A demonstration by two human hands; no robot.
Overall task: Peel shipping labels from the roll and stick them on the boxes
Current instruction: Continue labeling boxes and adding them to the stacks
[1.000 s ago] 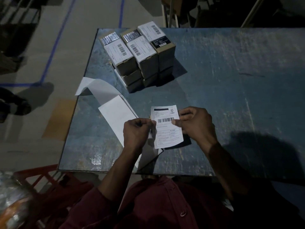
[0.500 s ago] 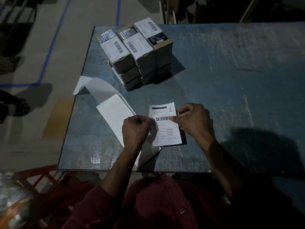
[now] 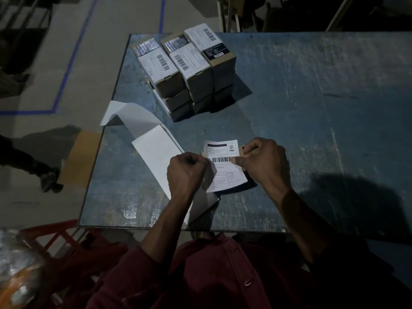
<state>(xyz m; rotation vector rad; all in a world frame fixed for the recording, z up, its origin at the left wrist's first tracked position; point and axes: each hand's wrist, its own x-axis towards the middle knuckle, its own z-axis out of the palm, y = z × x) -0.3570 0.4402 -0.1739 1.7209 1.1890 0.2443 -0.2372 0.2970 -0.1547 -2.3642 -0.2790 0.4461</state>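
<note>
Pinching the shipping label by its opposite edges, the left hand and right hand held it flat over a box near the surface's front edge, probably to align it before sticking

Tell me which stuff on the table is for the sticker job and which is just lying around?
For the job: shipping label, box under it, backing strip, stacked boxes.
Lying about: red crate, brown card on the floor.
</note>
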